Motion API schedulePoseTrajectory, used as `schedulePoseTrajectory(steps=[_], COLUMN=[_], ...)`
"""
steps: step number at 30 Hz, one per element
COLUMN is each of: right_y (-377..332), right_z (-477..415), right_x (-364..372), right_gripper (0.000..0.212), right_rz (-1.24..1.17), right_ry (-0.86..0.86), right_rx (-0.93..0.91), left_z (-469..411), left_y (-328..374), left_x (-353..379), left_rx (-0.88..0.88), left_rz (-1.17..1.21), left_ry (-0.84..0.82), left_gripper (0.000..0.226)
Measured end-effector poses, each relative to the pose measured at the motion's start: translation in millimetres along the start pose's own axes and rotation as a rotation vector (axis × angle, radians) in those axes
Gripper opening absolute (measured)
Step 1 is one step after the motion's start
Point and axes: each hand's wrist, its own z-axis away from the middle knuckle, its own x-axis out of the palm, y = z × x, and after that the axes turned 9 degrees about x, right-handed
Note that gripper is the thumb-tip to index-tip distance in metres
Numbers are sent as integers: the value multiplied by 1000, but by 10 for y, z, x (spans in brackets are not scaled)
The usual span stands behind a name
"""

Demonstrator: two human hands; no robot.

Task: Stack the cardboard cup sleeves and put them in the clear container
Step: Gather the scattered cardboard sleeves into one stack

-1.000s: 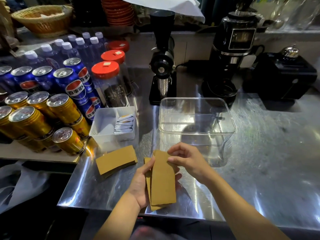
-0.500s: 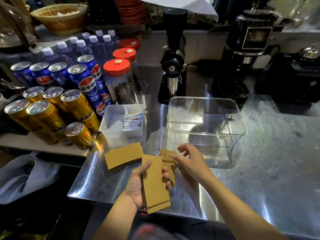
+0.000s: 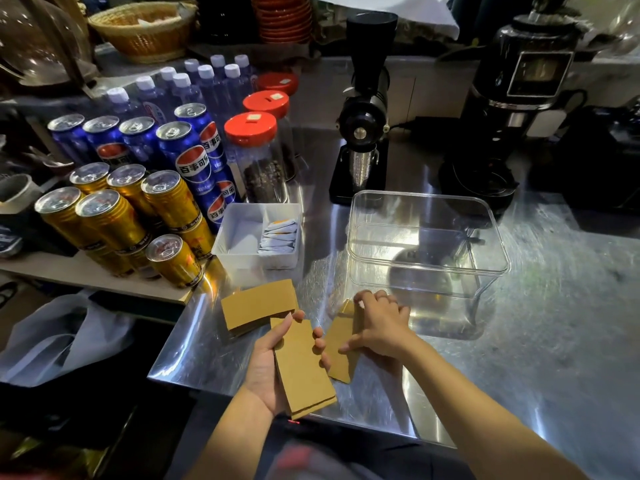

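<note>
My left hand (image 3: 268, 372) grips a small stack of flat brown cardboard sleeves (image 3: 304, 368) above the counter's front edge. To its right, my right hand (image 3: 379, 327) lies fingers-down on another flat sleeve (image 3: 341, 344) resting on the steel counter; the hand covers the sleeve's far end. A further pile of sleeves (image 3: 258, 304) lies on the counter to the left. The clear container (image 3: 429, 268) stands open and empty just beyond my right hand.
A white divided tray (image 3: 242, 244) with sachets stands left of the container. Gold and blue cans (image 3: 114, 216), red-lidded jars (image 3: 256, 157) and bottles crowd the left. A black grinder (image 3: 365, 109) and a coffee machine (image 3: 512, 109) stand behind.
My left hand has carried its sleeves leftward and nearer to me. My right hand left that stack and came down onto the sleeve lying on the counter.
</note>
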Motion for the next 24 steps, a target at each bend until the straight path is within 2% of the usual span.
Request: schedulePoseTrajectory(steps=[4,7,9,11,14,18,20,22,24], right_y=[43,158,249,320,342,207,114,46,11], right_z=[-6,34,69,121,216,360,414,456,474], right_x=[-2,-79,-214,-368,-531,-514,-424,-319,-232], right_gripper=[64,26,15,17,23,27,28,28,29], right_rz=[-80,-528,-847,-1023,-1123,-1133,-1124,-1106,-1066], right_ry=[34,59,54,43,-37,-181,-243,-279,-272], right_rx=[38,27,22,12,-31,-95,-119,-118,-116], left_z=[-16,-47,-74,-104,-161,-242,-274,-288,-297], left_y=[11,33,42,37,-5,-109,-171,-234,-271], left_x=[-30,-54,-72,-93,-79,17,81,140,168], left_rx=[30,56,59,35,-13,-146,-234,-288,-300], left_rz=[0,3,13,34,12,-98,-159,-186,-205], left_ry=[31,36,34,37,63,42,-7,-49,-57], left_gripper=[41,39,36,34,36,45,59,68,68])
